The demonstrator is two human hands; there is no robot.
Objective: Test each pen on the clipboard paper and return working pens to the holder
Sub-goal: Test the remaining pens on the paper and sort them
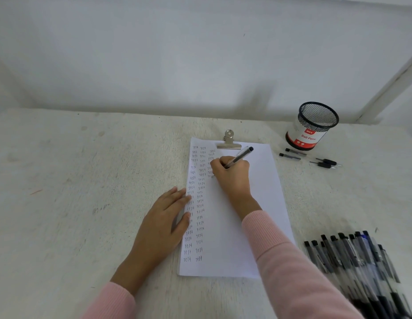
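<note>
White paper point(253, 217) lies under a metal clip point(229, 141) on the table, with columns of the handwritten word "test" down its left side. My right hand point(232, 176) grips a clear black-capped pen point(240, 156), its tip hidden behind my fingers at the third column. My left hand point(165, 217) rests flat on the table, fingers straight and touching the paper's left edge. The black mesh pen holder point(313, 126) with a red-and-white "Ball Pens" label stands at the back right; no pens show above its rim.
Two pens point(310, 157) lie on the table just in front of the holder. A heap of several black-and-clear pens point(359, 268) lies at the front right. A white wall closes the back of the pale table point(85, 180).
</note>
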